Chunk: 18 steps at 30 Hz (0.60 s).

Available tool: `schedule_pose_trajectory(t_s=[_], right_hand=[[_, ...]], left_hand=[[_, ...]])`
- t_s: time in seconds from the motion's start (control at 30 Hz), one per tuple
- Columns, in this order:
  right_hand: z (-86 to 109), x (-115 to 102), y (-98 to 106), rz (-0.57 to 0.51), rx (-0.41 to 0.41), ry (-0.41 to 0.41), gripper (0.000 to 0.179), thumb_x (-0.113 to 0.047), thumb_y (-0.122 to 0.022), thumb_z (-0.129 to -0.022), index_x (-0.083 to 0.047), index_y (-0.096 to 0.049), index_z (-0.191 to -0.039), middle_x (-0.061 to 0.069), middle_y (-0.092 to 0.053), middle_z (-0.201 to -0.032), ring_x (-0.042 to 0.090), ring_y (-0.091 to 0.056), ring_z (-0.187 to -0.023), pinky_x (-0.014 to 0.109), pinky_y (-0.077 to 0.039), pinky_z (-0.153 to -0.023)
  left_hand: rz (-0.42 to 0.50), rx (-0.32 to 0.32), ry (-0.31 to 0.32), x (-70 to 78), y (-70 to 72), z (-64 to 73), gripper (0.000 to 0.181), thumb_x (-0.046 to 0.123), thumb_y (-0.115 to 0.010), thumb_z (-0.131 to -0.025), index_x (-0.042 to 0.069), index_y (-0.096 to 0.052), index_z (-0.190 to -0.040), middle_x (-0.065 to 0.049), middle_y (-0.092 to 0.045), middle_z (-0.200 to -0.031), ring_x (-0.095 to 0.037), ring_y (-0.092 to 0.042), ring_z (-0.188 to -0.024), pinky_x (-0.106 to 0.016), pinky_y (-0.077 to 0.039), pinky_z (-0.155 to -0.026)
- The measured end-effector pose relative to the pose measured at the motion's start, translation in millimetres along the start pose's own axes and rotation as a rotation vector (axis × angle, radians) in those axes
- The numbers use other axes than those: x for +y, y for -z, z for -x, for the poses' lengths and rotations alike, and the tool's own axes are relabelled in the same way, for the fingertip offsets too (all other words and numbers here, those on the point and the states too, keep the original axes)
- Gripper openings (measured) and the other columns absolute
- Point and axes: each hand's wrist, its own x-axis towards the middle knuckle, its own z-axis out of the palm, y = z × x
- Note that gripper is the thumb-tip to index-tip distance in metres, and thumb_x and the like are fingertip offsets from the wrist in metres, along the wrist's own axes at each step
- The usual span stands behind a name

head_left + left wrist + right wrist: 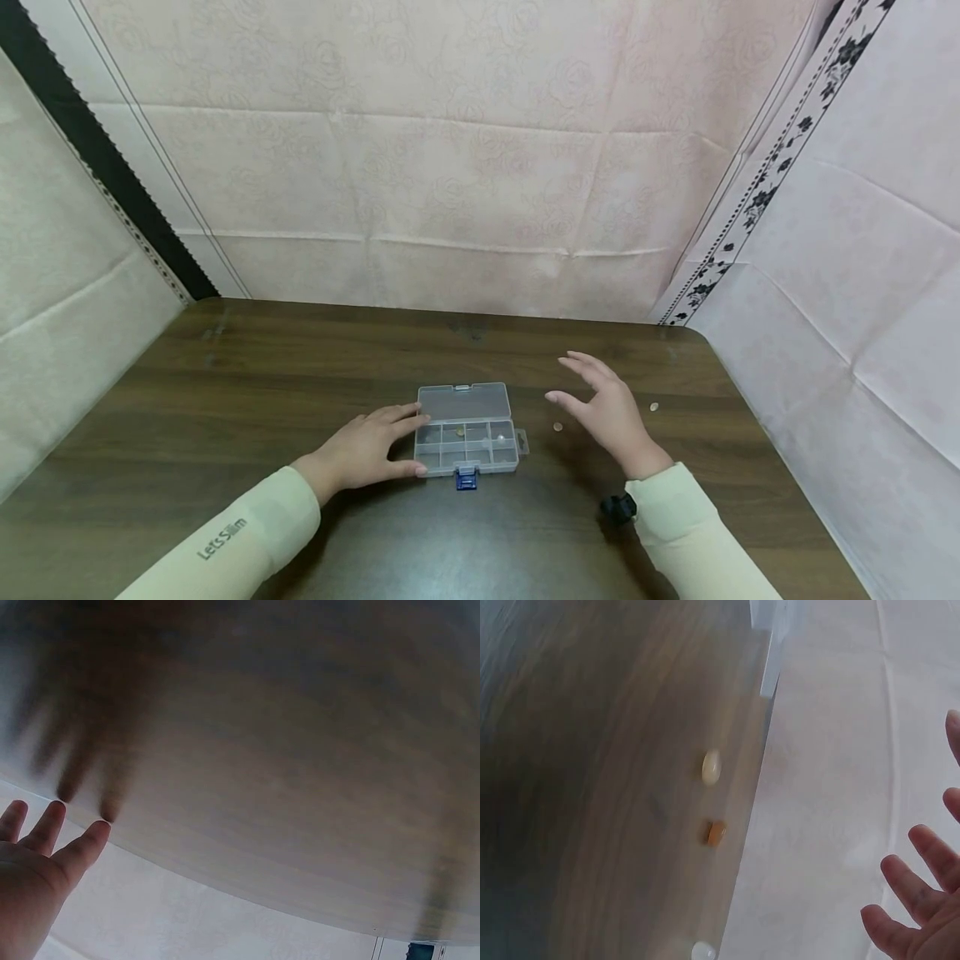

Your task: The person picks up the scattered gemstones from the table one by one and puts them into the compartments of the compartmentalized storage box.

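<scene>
A clear plastic compartment box (465, 457) lies on the table, its lid (463, 403) swung back and a blue latch (467, 479) at its front. One compartment holds a small yellowish piece (460, 432), another a whitish one (501, 438). My left hand (367, 450) rests against the box's left side, thumb at the front corner and straight fingers along the edge. To the right of the box, my right hand (603, 412) is over the table, fingers spread, holding nothing. Near it lie a small pale piece (557, 427) and another light piece (654, 407).
In the right wrist view, a cream oval piece (711, 767), an orange-brown piece (716, 833) and a white piece (703, 951) lie on the wooden table (360, 350). Pale patterned cloth (450, 183) hangs behind the table and at both sides.
</scene>
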Motion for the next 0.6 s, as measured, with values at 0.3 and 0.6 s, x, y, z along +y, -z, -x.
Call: schedule_pose_trajectory(t_s=[0.3, 0.6], right_hand=[[2.3, 22, 12, 0.013, 0.007, -0.046, 0.059, -0.033, -0.076, -0.083, -0.008, -0.059, -0.133, 0.014, -0.051, -0.141, 0.032, -0.056, -0.116, 0.050, -0.050, -0.087], [5.2, 42, 20, 0.031, -0.013, -0.103, 0.059, -0.033, -0.074, -0.085, -0.005, -0.057, -0.134, 0.017, -0.049, -0.141, 0.036, -0.048, -0.127, 0.054, -0.040, -0.100]], left_hand=[[-0.001, -0.003, 0.003, -0.4, 0.0, -0.8, 0.082, 0.071, -0.057, -0.081, 0.026, -0.042, -0.147, -0.002, -0.032, -0.156, -0.034, -0.033, -0.140, -0.066, -0.027, -0.105], [-0.005, -0.001, -0.003, -1.4, -0.7, -0.5, 0.082, 0.072, -0.057, -0.081, 0.025, -0.042, -0.148, -0.001, -0.032, -0.156, -0.034, -0.034, -0.139, -0.066, -0.028, -0.104]])
